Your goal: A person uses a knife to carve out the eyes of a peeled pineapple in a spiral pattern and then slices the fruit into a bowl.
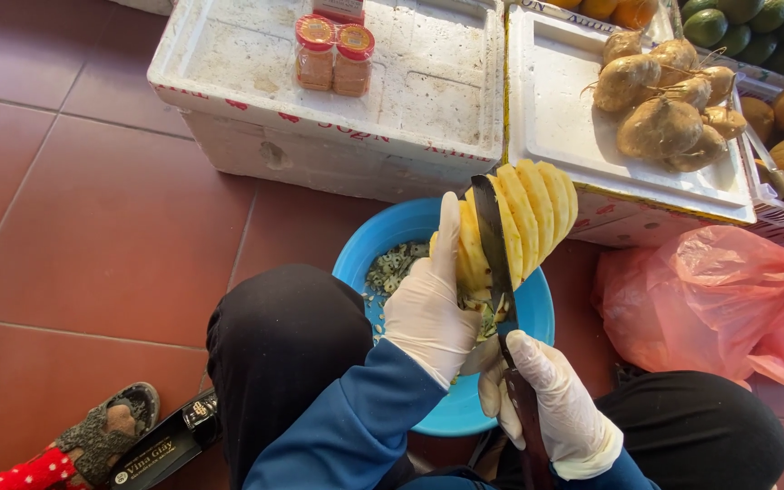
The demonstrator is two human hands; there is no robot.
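Two gloved hands work over a blue plastic basin (365,259) w/ peel scraps in it. Left hand (428,308) wraps the lower end of a peeled pineapple (528,213), fingers curled round it, thumb up along the side. The fruit's long axis runs from that hand up and to the right, free end pointing toward the white foam boxes (319,136). Right hand (551,404) sits nearer the body, fingers closed tight on the handle of a dark knife (492,240); blade lies along the fruit's flank, tip away from the person, set into a spiral groove. Pink bags (719,299) to the right.
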